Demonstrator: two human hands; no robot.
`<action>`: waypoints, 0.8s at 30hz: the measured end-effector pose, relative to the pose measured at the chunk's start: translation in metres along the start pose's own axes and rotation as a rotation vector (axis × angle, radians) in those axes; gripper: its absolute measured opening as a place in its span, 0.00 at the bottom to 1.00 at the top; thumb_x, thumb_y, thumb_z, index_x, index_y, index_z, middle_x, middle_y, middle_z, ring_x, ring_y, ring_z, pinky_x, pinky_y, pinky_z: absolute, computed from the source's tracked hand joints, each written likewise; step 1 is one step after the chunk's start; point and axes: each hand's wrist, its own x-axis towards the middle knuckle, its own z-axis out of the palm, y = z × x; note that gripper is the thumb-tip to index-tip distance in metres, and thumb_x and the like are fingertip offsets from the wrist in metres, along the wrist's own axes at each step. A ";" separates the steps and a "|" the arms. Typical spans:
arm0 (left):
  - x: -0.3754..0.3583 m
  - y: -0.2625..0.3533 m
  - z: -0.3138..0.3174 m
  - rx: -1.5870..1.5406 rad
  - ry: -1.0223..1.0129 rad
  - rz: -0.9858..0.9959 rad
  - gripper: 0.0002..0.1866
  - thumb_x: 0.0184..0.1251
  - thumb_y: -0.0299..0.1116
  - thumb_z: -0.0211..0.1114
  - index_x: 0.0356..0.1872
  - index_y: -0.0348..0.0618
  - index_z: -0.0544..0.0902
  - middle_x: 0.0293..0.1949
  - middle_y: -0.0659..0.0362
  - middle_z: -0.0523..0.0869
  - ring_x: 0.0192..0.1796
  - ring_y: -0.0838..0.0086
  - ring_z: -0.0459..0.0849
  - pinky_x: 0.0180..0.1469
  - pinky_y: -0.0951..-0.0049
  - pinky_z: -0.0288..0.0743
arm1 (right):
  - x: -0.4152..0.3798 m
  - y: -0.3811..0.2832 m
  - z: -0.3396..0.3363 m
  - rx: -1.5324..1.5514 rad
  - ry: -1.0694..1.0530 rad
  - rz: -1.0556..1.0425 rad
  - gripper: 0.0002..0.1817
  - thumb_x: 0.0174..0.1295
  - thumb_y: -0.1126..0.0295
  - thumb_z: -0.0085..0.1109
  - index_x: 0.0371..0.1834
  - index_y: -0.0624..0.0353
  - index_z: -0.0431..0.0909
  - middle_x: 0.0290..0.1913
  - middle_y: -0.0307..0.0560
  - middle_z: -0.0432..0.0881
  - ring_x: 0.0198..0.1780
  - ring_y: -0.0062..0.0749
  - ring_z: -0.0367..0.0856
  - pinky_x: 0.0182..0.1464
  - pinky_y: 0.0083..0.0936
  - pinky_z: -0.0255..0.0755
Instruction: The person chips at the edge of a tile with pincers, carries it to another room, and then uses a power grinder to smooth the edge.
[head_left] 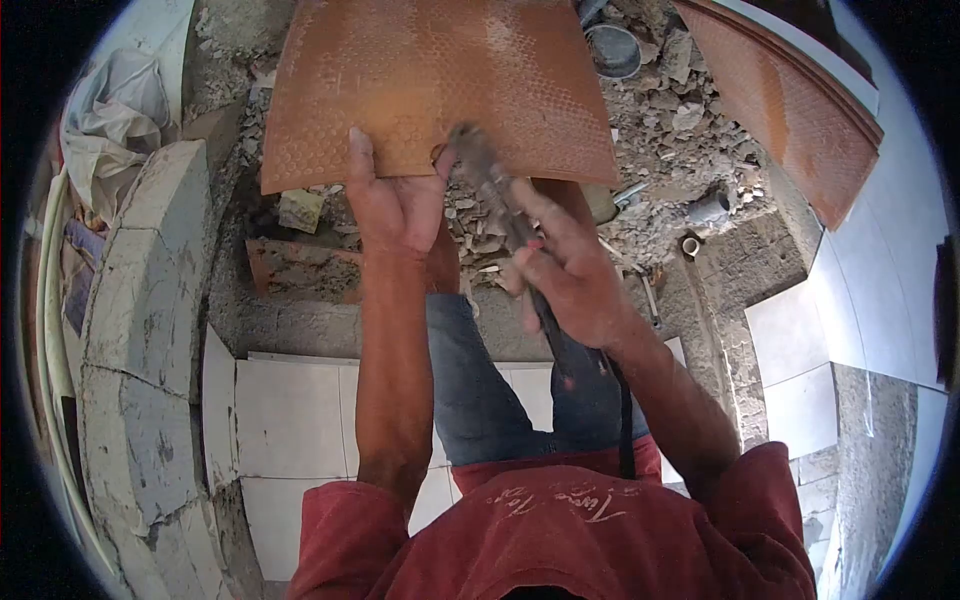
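Observation:
A large brown tile [430, 80], its upturned face covered in a small raised pattern, is in front of me. My left hand [398, 205] holds its near edge, palm up, with part of the hand under the tile and a digit on top. Beside that hand, a small notch shows in the edge. My right hand [575, 270] grips dark-handled pincers [495, 190], blurred by motion, with their head right at the tile's edge near the notch.
Broken rubble [670, 120] lies around and beyond the tile. A similar brown tile [790, 110] leans at right. A grey pipe end [708, 210] and a smaller white pipe [690, 246] stick up nearby. At left are a block wall [140, 290] and a plastic sheet [120, 100]; white tiles [290, 415] lie below.

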 end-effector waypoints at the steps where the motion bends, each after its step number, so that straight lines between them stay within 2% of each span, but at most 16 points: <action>1: 0.001 0.001 -0.002 0.000 0.001 0.005 0.26 0.71 0.49 0.50 0.62 0.44 0.65 0.59 0.54 0.73 0.60 0.58 0.71 0.58 0.54 0.65 | 0.001 0.000 0.002 0.034 0.075 -0.049 0.32 0.62 0.74 0.42 0.72 0.62 0.50 0.29 0.44 0.75 0.32 0.23 0.76 0.40 0.22 0.72; 3: 0.002 -0.001 0.001 -0.049 -0.091 0.017 0.28 0.69 0.46 0.52 0.65 0.45 0.62 0.64 0.51 0.68 0.63 0.54 0.68 0.65 0.45 0.58 | 0.000 -0.002 0.002 0.073 0.158 -0.096 0.32 0.62 0.74 0.42 0.72 0.62 0.50 0.29 0.44 0.75 0.32 0.23 0.76 0.40 0.22 0.71; 4: 0.003 -0.002 0.003 -0.049 -0.095 0.015 0.28 0.69 0.46 0.52 0.65 0.45 0.62 0.64 0.51 0.68 0.63 0.54 0.68 0.65 0.45 0.58 | 0.000 -0.005 0.000 0.046 0.044 -0.005 0.32 0.62 0.74 0.42 0.72 0.62 0.49 0.29 0.44 0.75 0.31 0.23 0.75 0.38 0.22 0.72; 5: 0.002 -0.002 0.005 -0.040 -0.072 0.027 0.27 0.70 0.47 0.51 0.64 0.44 0.63 0.61 0.52 0.70 0.62 0.56 0.69 0.60 0.50 0.62 | 0.000 -0.007 -0.002 0.020 -0.071 0.087 0.32 0.63 0.74 0.41 0.72 0.62 0.48 0.29 0.45 0.75 0.29 0.22 0.75 0.37 0.22 0.72; 6: 0.001 -0.002 0.006 -0.031 -0.046 0.042 0.26 0.71 0.48 0.49 0.63 0.44 0.65 0.59 0.53 0.72 0.60 0.58 0.71 0.55 0.56 0.66 | 0.000 -0.004 0.000 0.020 -0.072 0.089 0.32 0.63 0.74 0.41 0.72 0.62 0.48 0.29 0.45 0.75 0.29 0.22 0.75 0.37 0.22 0.72; 8: -0.001 -0.001 0.006 -0.028 -0.030 0.040 0.25 0.71 0.48 0.49 0.63 0.44 0.65 0.59 0.53 0.72 0.60 0.59 0.71 0.55 0.57 0.67 | 0.002 0.004 0.004 0.088 0.151 -0.152 0.32 0.63 0.75 0.40 0.73 0.62 0.48 0.28 0.45 0.75 0.24 0.21 0.74 0.31 0.21 0.72; 9: -0.002 -0.002 0.007 -0.022 -0.017 0.028 0.25 0.71 0.48 0.48 0.63 0.44 0.65 0.59 0.53 0.72 0.60 0.60 0.71 0.55 0.58 0.67 | 0.001 0.004 0.004 0.090 0.153 -0.149 0.32 0.63 0.75 0.40 0.73 0.62 0.48 0.28 0.45 0.75 0.24 0.21 0.74 0.31 0.21 0.72; 11: 0.001 -0.003 0.013 -0.014 -0.003 0.065 0.25 0.71 0.48 0.48 0.63 0.44 0.65 0.59 0.54 0.72 0.60 0.60 0.71 0.56 0.57 0.66 | 0.002 0.000 -0.001 0.014 -0.060 0.015 0.32 0.64 0.74 0.41 0.73 0.61 0.48 0.28 0.45 0.75 0.24 0.22 0.75 0.29 0.21 0.73; 13: 0.001 -0.002 0.009 -0.006 0.024 0.105 0.25 0.71 0.47 0.48 0.63 0.44 0.65 0.59 0.54 0.72 0.60 0.59 0.71 0.57 0.56 0.66 | 0.001 -0.001 -0.002 0.096 -0.001 -0.008 0.32 0.64 0.73 0.42 0.73 0.61 0.49 0.28 0.45 0.75 0.25 0.22 0.75 0.30 0.21 0.74; 15: 0.002 0.000 0.003 -0.014 -0.032 0.008 0.26 0.71 0.47 0.49 0.63 0.43 0.64 0.60 0.53 0.72 0.61 0.58 0.70 0.61 0.53 0.63 | 0.003 -0.002 -0.002 0.173 0.056 -0.033 0.32 0.64 0.73 0.43 0.72 0.60 0.49 0.28 0.45 0.75 0.27 0.23 0.76 0.31 0.21 0.74; 18: 0.002 -0.002 0.012 -0.059 -0.018 0.056 0.25 0.71 0.46 0.50 0.62 0.41 0.64 0.58 0.53 0.72 0.59 0.55 0.71 0.62 0.50 0.62 | 0.005 0.001 -0.005 -0.012 -0.016 -0.018 0.33 0.64 0.70 0.47 0.73 0.60 0.48 0.29 0.46 0.76 0.27 0.25 0.77 0.32 0.24 0.75; 20: -0.002 0.000 0.013 -0.045 0.015 0.026 0.25 0.71 0.46 0.50 0.61 0.41 0.65 0.57 0.53 0.73 0.58 0.56 0.71 0.61 0.50 0.64 | 0.007 0.009 -0.007 -0.098 0.183 -0.222 0.28 0.64 0.68 0.49 0.67 0.64 0.57 0.30 0.52 0.76 0.27 0.32 0.78 0.31 0.30 0.75; 21: -0.002 0.001 0.014 -0.029 0.051 -0.003 0.24 0.71 0.45 0.50 0.60 0.41 0.65 0.56 0.52 0.73 0.57 0.57 0.72 0.59 0.50 0.66 | 0.006 0.005 -0.012 -0.104 0.185 -0.230 0.28 0.64 0.68 0.49 0.67 0.64 0.57 0.30 0.52 0.76 0.27 0.32 0.78 0.31 0.30 0.75; 23: 0.000 0.004 0.014 0.028 0.018 -0.009 0.24 0.70 0.44 0.52 0.61 0.41 0.64 0.56 0.50 0.73 0.54 0.56 0.74 0.57 0.49 0.69 | 0.003 -0.009 -0.026 -0.359 0.452 -0.092 0.20 0.63 0.67 0.50 0.57 0.65 0.64 0.34 0.61 0.77 0.31 0.40 0.81 0.34 0.35 0.75; 24: 0.000 0.006 0.015 0.087 -0.009 -0.018 0.25 0.69 0.43 0.54 0.61 0.40 0.63 0.56 0.48 0.72 0.51 0.54 0.76 0.55 0.47 0.72 | 0.005 -0.009 -0.033 -0.357 0.455 -0.103 0.20 0.63 0.67 0.50 0.57 0.65 0.64 0.34 0.61 0.77 0.31 0.40 0.81 0.34 0.35 0.75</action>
